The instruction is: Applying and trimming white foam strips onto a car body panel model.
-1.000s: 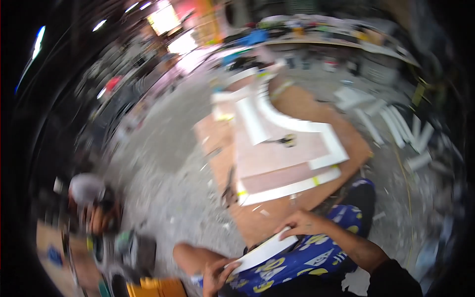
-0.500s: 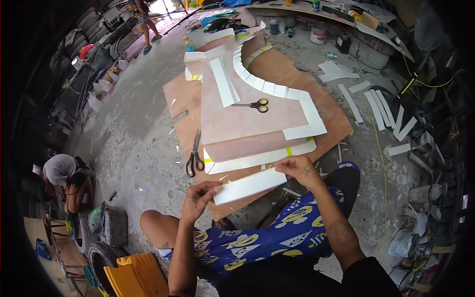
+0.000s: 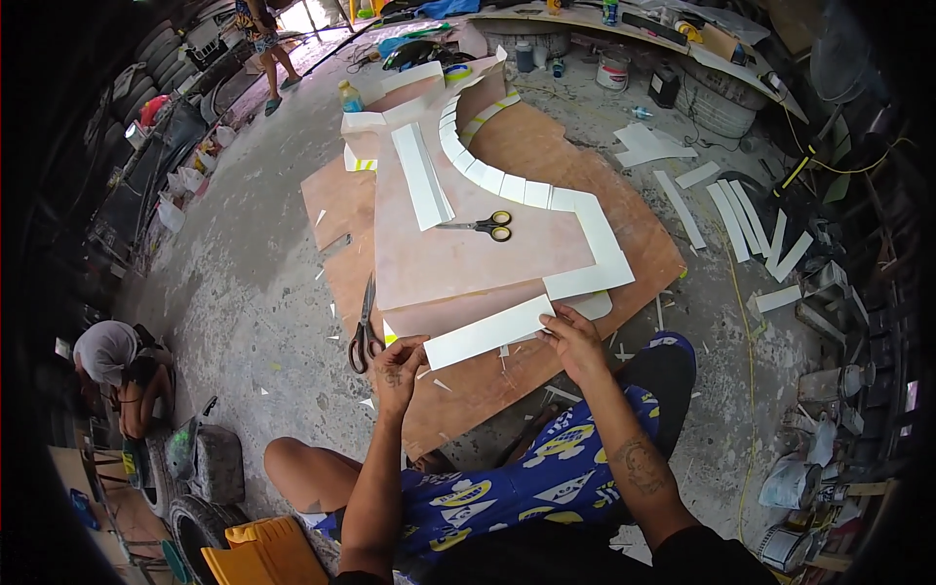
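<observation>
My left hand (image 3: 398, 375) and my right hand (image 3: 577, 343) pinch the two ends of a blank white strip (image 3: 492, 331). The strip is held nearly level, just in front of a large pinkish board form (image 3: 458, 263), and covers part of its near edge. White pieces (image 3: 502, 182) line the form's curved side and its right corner. On top lie another long white strip (image 3: 421, 175) and small scissors (image 3: 497, 225) with black and yellow handles. Larger dark-handled scissors (image 3: 365, 341) rest left of the form.
Beneath the form is a brown plywood sheet (image 3: 468, 395) with scraps on it. Cut white strips (image 3: 733, 219) lie on the floor at right. A crouching person (image 3: 127, 366) is at left, another person (image 3: 263, 44) stands far back. Tyres and a yellow plastic piece (image 3: 263, 551) are lower left.
Both my hands have moved forward with the white strip, which now overlaps the form's near edge. The strip shows more of its face. The view has shifted slightly.
</observation>
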Available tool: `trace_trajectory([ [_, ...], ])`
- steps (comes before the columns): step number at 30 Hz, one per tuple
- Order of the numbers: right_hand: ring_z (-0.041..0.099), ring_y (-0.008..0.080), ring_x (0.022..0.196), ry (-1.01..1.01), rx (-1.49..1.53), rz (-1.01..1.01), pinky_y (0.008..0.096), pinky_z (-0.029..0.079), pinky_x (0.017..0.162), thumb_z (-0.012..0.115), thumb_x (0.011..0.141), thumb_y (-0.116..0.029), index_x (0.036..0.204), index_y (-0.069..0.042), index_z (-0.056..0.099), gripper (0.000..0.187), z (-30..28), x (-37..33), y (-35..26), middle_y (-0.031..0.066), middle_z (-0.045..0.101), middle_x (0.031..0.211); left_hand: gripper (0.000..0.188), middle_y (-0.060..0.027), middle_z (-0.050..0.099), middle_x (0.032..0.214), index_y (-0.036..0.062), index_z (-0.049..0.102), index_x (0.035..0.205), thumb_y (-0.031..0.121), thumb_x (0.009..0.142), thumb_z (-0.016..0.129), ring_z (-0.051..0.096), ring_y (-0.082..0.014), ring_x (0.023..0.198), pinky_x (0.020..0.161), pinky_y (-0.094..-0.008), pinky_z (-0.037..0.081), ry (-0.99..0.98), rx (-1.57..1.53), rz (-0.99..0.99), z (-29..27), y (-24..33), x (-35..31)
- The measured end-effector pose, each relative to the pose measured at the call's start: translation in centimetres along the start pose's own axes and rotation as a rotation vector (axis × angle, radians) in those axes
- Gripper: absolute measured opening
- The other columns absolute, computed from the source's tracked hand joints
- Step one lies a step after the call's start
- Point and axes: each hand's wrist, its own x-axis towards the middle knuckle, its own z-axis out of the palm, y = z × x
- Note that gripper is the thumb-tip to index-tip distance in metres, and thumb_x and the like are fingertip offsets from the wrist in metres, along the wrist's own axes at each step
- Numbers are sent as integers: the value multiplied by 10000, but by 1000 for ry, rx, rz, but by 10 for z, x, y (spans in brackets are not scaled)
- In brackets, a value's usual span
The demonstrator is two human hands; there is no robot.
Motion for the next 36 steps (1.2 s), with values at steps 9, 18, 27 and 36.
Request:
trace_trajectory([
  [9, 623, 153, 925, 0, 48, -16, 321, 519, 851, 648, 885, -26, 977, -32, 633, 93, 18, 9, 8, 50, 648, 965, 155, -55, 685, 845, -34, 694, 986, 87, 891, 679, 605, -103, 683, 630, -232, 481, 200, -100, 33, 5, -15, 27],
  [18, 622, 156, 884, 53, 35, -60, 338, 526, 815, 649, 886, -49, 945, -27, 652, 63, 19, 12, 10, 55, 650, 919, 178, -86, 688, 816, -45, 682, 984, 120, 926, 642, 612, -118, 621, 549, -230, 482, 206, -168, 33, 19, -17, 35],
  [27, 620, 155, 818, 87, 39, -49, 337, 538, 779, 649, 890, -53, 929, -18, 649, 53, 29, 13, 14, 54, 643, 893, 172, -92, 694, 828, -32, 657, 1005, 117, 924, 624, 639, -140, 646, 533, -233, 481, 295, -282, -61, 22, -22, 36],
  [36, 610, 141, 786, 115, 54, -81, 334, 540, 758, 640, 888, -49, 886, -18, 665, 41, 29, 11, 13, 53, 639, 832, 137, -78, 699, 854, -15, 656, 961, 113, 924, 625, 633, -110, 686, 546, -229, 491, 282, -280, -72, 25, -17, 34],
])
